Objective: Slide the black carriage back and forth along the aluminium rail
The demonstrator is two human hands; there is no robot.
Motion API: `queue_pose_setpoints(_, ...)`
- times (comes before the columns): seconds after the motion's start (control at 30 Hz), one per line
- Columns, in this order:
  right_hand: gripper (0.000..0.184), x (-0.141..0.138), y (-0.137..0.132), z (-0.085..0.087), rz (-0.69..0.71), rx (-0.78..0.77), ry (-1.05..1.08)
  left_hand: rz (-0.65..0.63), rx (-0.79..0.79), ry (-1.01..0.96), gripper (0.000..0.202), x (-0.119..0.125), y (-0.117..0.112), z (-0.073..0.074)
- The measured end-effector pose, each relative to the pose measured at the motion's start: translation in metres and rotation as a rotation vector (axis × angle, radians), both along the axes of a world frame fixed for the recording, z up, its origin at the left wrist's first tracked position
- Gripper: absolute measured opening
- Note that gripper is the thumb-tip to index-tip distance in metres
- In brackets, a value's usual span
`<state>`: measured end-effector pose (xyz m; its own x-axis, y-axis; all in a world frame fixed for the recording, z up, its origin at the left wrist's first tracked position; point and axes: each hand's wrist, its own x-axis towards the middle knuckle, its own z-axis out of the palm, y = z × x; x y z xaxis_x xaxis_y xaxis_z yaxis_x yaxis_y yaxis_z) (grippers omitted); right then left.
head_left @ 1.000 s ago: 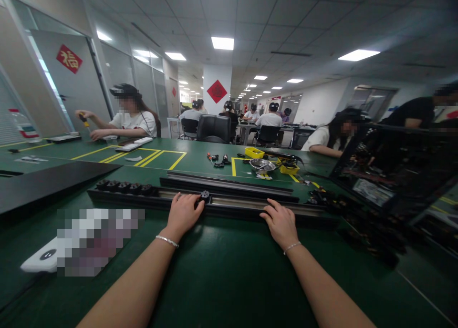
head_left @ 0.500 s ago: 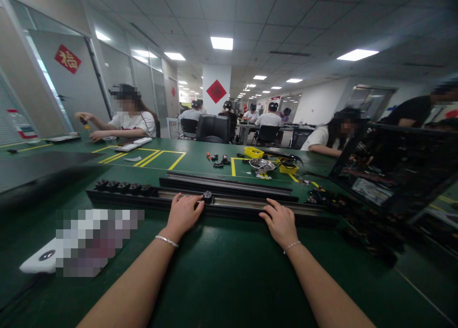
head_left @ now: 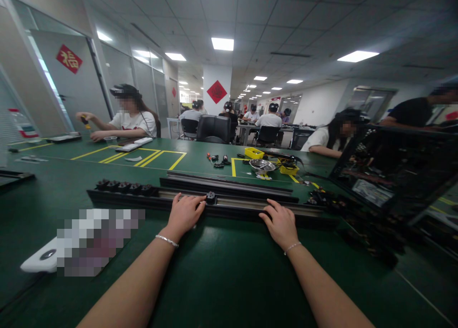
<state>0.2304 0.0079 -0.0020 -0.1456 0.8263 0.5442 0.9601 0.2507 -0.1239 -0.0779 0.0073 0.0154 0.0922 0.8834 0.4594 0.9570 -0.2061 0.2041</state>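
A long black power track (head_left: pixel 243 204) with a pale channel lies across the green table before me. In its channel sits a small black socket module (head_left: pixel 211 198). My left hand (head_left: pixel 185 211) rests on the track, fingers stretched out and the fingertips touching the module's left side. Farther right on the track lies my right hand (head_left: pixel 280 221), its fingers apart and slightly bent at the front edge. Several similar black socket modules (head_left: pixel 125 187) stand in a row at the track's left end. The undersides of my fingers are hidden.
Behind the track lies a second black rail (head_left: pixel 229 184). A metal bowl (head_left: pixel 262 165) and a yellow bin (head_left: pixel 254 152) stand beyond it. A white device (head_left: pixel 41 259) is at front left. Black parts (head_left: pixel 372 237) and a dark framed panel (head_left: pixel 386 170) occupy the right. People sit around.
The socket module has slid slightly right along the track with my left fingertips. My right hand stays in place. A dark flat object at far left has moved left, mostly out of view.
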Motion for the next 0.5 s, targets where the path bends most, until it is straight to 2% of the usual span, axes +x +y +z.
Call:
queue_pose_setpoints(0.1,0.020,-0.006,-0.003,0.002,0.020,0.023,0.014,-0.002,-0.011,0.007,0.036,0.000,0.000,0.001)
queue_pose_setpoints(0.2,0.023,-0.023,-0.008,0.004,0.128,0.034,-0.012,-0.003,-0.038,0.012,0.036,0.000,0.000,0.002)
queue_pose_setpoints(0.33,0.035,-0.057,-0.015,0.006,0.234,0.004,-0.040,-0.010,-0.044,0.024,0.036,-0.001,0.002,0.001)
queue_pose_setpoints(0.5,0.045,-0.101,-0.016,0.010,0.295,-0.060,-0.033,-0.001,-0.024,0.028,0.036,0.000,0.003,0.001)
